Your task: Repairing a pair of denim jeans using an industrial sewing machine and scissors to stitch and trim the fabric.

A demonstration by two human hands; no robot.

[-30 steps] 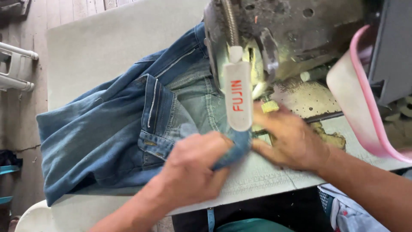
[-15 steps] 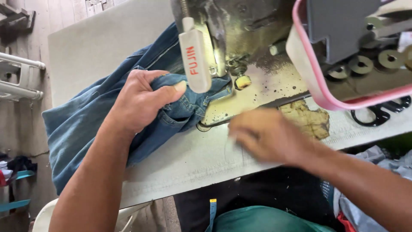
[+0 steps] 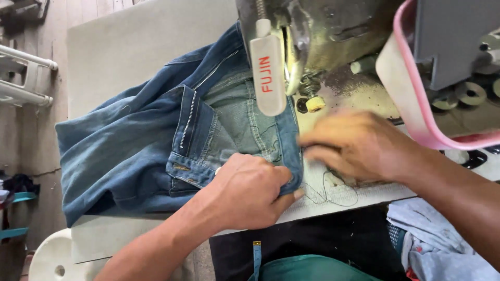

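Pinning the jeans (image 3: 156, 151) flat on the table (image 3: 130, 47) with the left hand (image 3: 245, 192), fingers curled over the waistband edge, gripping denim. Just beside, right hand (image 3: 359, 145) blurred, fingers stretched toward that edge; grip impossible to tell. Farther back, sewing machine (image 3: 323, 36) over the fly, white lamp (image 3: 268, 78) hanging down.

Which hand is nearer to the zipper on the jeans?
Left. The left hand presses the jeans just below and right of the zipper; the right hand sits farther right, off the denim.
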